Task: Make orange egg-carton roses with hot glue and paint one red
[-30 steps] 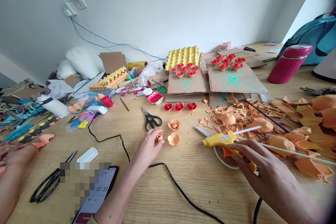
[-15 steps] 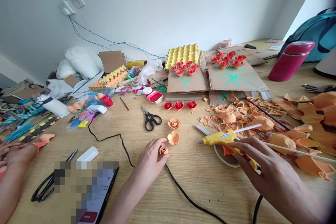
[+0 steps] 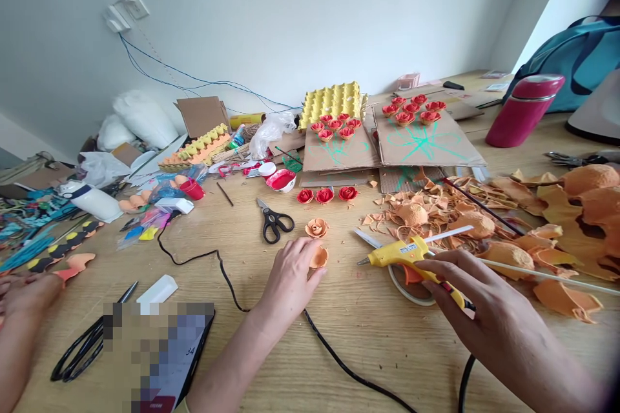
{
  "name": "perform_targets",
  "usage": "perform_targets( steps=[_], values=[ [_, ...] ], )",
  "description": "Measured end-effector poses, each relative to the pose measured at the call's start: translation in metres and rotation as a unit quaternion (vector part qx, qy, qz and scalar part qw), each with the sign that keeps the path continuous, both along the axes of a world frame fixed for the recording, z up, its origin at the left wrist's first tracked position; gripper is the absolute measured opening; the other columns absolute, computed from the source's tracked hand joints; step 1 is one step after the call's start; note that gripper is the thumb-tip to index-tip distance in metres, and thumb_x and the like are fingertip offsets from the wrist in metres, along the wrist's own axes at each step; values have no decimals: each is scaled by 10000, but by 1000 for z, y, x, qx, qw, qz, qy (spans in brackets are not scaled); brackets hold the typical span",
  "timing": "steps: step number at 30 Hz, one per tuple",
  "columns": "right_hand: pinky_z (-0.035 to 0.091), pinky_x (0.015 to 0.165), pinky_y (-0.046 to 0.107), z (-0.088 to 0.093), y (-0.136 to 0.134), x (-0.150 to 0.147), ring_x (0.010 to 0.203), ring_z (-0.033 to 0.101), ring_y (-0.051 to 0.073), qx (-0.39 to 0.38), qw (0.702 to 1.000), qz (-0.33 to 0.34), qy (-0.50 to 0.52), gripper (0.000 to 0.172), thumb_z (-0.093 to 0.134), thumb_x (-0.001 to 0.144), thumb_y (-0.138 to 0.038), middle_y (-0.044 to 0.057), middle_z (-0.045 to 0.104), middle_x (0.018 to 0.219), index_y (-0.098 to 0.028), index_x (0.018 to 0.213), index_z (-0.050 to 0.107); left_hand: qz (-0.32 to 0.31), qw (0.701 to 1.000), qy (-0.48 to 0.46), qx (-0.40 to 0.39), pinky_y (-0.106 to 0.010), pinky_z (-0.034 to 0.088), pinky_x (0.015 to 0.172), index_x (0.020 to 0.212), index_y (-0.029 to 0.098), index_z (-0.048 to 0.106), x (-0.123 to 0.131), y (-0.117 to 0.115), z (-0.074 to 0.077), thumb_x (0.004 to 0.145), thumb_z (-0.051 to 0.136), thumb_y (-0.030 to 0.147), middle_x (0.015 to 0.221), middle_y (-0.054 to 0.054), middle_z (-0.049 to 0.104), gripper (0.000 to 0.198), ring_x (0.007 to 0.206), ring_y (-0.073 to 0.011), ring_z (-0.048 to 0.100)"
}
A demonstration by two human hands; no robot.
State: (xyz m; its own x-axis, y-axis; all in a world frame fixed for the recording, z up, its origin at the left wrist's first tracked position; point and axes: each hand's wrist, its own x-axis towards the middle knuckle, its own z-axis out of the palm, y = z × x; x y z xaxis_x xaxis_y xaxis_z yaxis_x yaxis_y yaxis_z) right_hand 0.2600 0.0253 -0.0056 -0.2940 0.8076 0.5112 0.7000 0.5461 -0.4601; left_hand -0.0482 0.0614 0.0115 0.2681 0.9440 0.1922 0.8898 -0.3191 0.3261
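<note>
The left hand (image 3: 290, 276) has moved forward to the orange petal cup (image 3: 318, 258) on the desk (image 3: 290, 377), the rolled bud now hidden so I cannot tell its grip, and work seems centred there, while the right hand (image 3: 489, 310) grasps the yellow glue gun (image 3: 397, 253).

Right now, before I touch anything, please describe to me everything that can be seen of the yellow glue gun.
The yellow glue gun looks like plastic, with a pale label whose print is too small to read. Its narrow, darker nozzle points toward the left of the picture. A whitish stick appears behind the body. The right hand grips the handle, hiding part of it. The body is over a round ring on the table; whether they touch, I cannot tell.
</note>
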Motion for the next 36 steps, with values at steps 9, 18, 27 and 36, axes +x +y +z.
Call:
perform_targets(
  steps=[9,18,27,36],
  values=[
    [624,733,279,10,-14,-18,880,773,192,-99,989,50,98,171,548,1032,-259,60,769,1043,-287,1091,706,-65,987,-150,5,-406,580,953,1153,284,615,37,-44,16,792,819,56,1147,-49,701,473,1095,-267,685],
    [601,958,390,6,-22,-40,994,722,227,-450,782,237,359,444,655,946,-639,81,726,1038,-223,1101,673,-153,962,-223,21,-371,618,937,1049,270,651,62,-70,11,876,816,187,1123,-65,698,253,1051,-241,705],
    [581,946,386,5,-16,-35,1011,696,224,-488,754,238,369,464,702,922,-625,71,689,1066,-214,1134,663,-186,962,-195,43,-391,620,947,1112,282,679,44,-64,17,943,725,191,1172,-84,724,197,1077,-253,709],
    [531,922,348,1,-17,-37,993,659,209,-489,755,250,358,501,708,902,-656,57,677,1055,-220,1144,661,-176,954,-243,-9,-338,610,898,960,271,729,48,-65,15,876,729,58,1059,-44,721,229,985,-209,707]
  ],
)
